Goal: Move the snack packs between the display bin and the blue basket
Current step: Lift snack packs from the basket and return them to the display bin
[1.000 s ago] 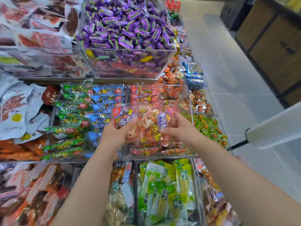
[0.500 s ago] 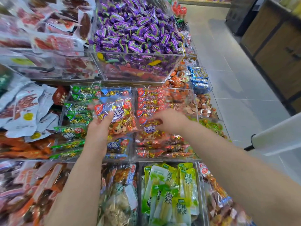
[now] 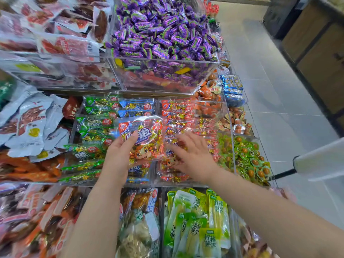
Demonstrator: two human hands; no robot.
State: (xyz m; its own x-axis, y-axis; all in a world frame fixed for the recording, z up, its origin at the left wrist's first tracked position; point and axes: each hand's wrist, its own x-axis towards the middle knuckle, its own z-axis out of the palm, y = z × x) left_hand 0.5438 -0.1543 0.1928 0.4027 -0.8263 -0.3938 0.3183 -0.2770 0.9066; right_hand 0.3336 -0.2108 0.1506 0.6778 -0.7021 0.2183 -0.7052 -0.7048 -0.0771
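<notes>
Right hand opened, left hand holds one snack pack

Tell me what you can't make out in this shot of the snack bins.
- The blue basket: nowhere in the head view, outside the frame.
- Fingers of the left hand: behind the snack pack it holds; only the thumb shows.
- Whether the right hand touches the red packs: its spread fingers cover the spot.
- The white object: cut off by the right edge.
- The bottom-left packs: blurred, print unreadable.
</notes>
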